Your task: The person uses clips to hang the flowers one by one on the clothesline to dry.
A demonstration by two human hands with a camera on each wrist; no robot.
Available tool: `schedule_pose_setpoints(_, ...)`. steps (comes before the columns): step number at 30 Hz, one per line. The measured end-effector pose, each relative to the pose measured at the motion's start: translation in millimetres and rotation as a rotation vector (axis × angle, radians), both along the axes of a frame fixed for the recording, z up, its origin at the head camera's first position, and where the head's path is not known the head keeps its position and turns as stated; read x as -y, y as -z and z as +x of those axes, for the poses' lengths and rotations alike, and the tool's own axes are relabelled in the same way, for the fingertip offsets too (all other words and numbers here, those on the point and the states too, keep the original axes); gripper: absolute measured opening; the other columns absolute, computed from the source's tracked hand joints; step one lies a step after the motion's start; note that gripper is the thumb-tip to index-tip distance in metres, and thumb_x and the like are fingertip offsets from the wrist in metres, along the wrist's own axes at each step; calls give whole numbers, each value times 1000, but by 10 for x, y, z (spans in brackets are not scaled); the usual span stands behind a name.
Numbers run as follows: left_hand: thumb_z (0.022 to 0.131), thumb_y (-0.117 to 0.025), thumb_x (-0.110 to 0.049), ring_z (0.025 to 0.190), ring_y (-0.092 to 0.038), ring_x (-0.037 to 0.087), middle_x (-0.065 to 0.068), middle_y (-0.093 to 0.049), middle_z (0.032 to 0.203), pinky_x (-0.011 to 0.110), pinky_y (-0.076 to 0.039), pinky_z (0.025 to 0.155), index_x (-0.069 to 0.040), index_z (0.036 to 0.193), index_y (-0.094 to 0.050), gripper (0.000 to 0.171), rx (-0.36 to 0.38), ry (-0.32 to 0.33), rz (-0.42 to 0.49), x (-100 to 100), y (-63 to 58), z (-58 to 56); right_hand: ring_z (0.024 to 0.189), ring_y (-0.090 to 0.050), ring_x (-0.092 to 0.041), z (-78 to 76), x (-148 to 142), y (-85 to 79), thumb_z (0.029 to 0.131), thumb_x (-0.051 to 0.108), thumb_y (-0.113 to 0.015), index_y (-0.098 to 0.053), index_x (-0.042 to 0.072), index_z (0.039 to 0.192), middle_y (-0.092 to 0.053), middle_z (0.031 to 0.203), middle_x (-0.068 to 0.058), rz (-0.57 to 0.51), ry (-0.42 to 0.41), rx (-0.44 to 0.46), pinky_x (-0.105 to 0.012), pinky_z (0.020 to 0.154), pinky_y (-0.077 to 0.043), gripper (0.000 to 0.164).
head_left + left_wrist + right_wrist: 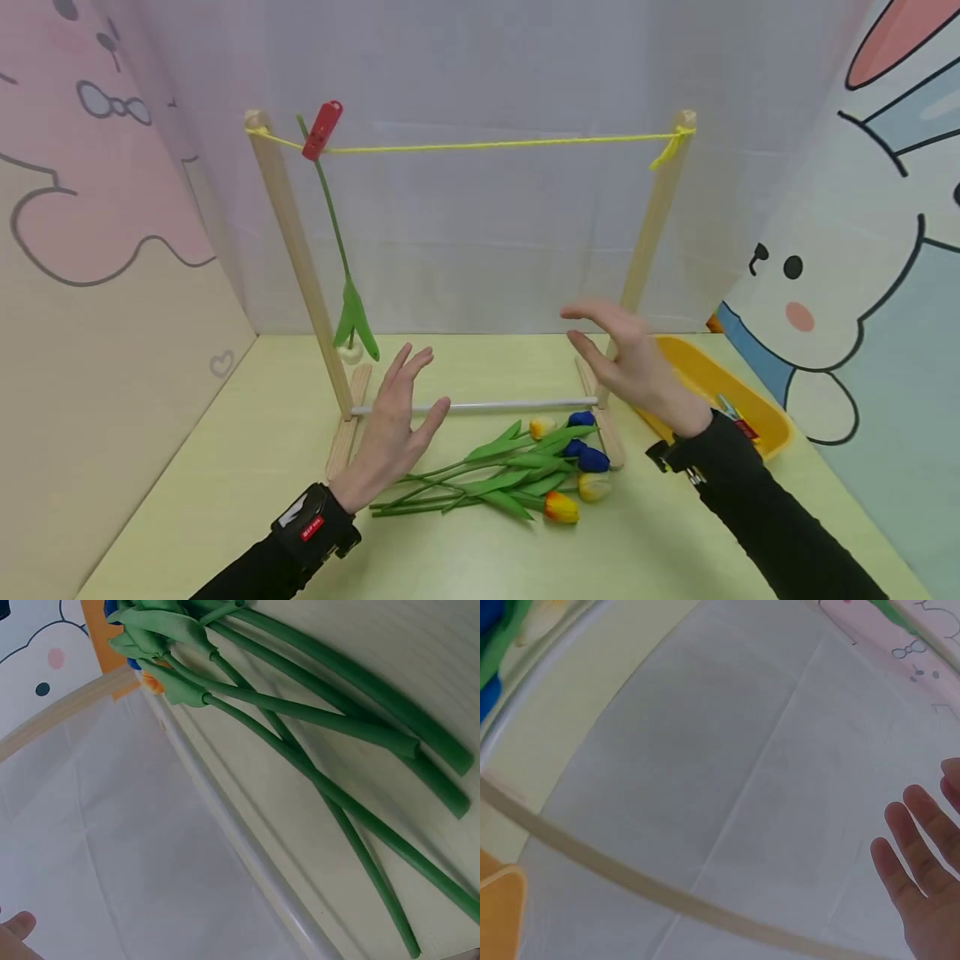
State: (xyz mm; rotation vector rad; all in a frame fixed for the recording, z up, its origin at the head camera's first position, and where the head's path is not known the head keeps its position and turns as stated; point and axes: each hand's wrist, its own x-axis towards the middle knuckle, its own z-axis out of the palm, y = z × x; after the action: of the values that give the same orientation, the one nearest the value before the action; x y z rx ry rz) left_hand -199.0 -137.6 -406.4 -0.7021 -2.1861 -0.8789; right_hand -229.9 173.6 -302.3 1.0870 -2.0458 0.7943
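Note:
My left hand (392, 429) hovers over the table, fingers spread, just left of a bunch of artificial tulips (517, 471) whose green stems point toward it. Nothing lies in its grasp. My right hand (630, 358) is raised near the right post, thumb and fingers apart and holding nothing; the right wrist view shows its fingers (915, 855) extended. One white tulip (330, 217) hangs head down from a yellow string (480, 147), clipped by a red clothespin (322, 130) near the left post. The lying tulips have blue, pale yellow and orange-red heads.
Two wooden posts (296, 250) on flat feet hold the string, joined low down by a white rod (480, 407). At the right stands a yellow tray (772, 425) with several small clothespins (738, 419) inside. Printed walls enclose the table (247, 500) on both sides.

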Motion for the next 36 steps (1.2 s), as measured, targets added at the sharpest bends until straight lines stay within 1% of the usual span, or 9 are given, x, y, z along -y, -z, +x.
schedule_pose_setpoints(5,95,-69,-17,151,-30,40,16,-49,152,60,-34,117,0,148,-40,63,139,12,-68,22,93,37,101,-65,-34,17,-401,148,82,-17,-69,-67,-4,116,-72,109,-19,15,106,68,-4,101,-38,37)
schedule_pose_setpoints(9,98,-66,-23,154,-25,36,14,-46,156,57,-29,121,-6,152,-38,63,217,14,-117,69,156,59,96,-64,-34,5,-730,212,85,-15,-69,-68,-6,115,-73,107,-21,25,205,127,0,93,-37,32)
schedule_pose_setpoints(14,100,-64,-26,156,-20,35,14,-42,159,53,-18,127,-6,153,-38,63,298,9,-165,151,243,80,97,-60,-29,20,-1158,233,95,0,-65,-67,0,118,-72,110,-20,85,369,254,-3,82,-39,23)
schedule_pose_setpoints(18,100,-62,-29,157,-18,35,14,-41,160,53,-15,127,-4,152,-40,62,338,-1,-183,208,305,77,94,-61,-31,34,-1461,261,98,5,-63,-67,0,117,-72,107,-21,143,438,343,-4,78,-41,20)
schedule_pose_setpoints(21,101,-61,-29,156,-19,37,15,-40,160,55,-16,126,-3,152,-40,61,351,5,-199,232,330,74,90,-63,-36,29,-1632,297,97,4,-63,-67,-3,115,-72,105,-23,188,470,407,-8,75,-48,19)
schedule_pose_setpoints(25,102,-60,-32,156,-20,37,16,-39,161,55,-17,126,-3,152,-39,61,374,10,-245,259,330,91,91,-65,-40,0,-1773,353,98,5,-62,-65,-7,115,-70,106,-26,256,489,544,-30,76,-60,21)
schedule_pose_setpoints(28,102,-58,-33,157,-19,36,15,-37,162,53,-16,126,-4,153,-38,62,399,10,-274,267,336,103,94,-64,-41,-26,-1854,408,99,7,-60,-63,-10,117,-69,107,-28,314,502,644,-47,81,-60,24)
schedule_pose_setpoints(30,102,-58,-34,157,-18,36,15,-36,163,53,-15,127,-4,153,-38,62,412,12,-282,266,343,107,95,-63,-41,-49,-1910,450,100,8,-59,-63,-11,117,-68,108,-29,354,519,688,-55,83,-57,26)
schedule_pose_setpoints(36,102,-59,-33,155,-20,39,17,-36,162,57,-17,125,-2,153,-38,63,397,25,-292,251,381,109,89,-60,-40,-110,-2067,618,95,8,-61,-62,-14,115,-65,103,-31,445,582,791,-56,81,-55,29)
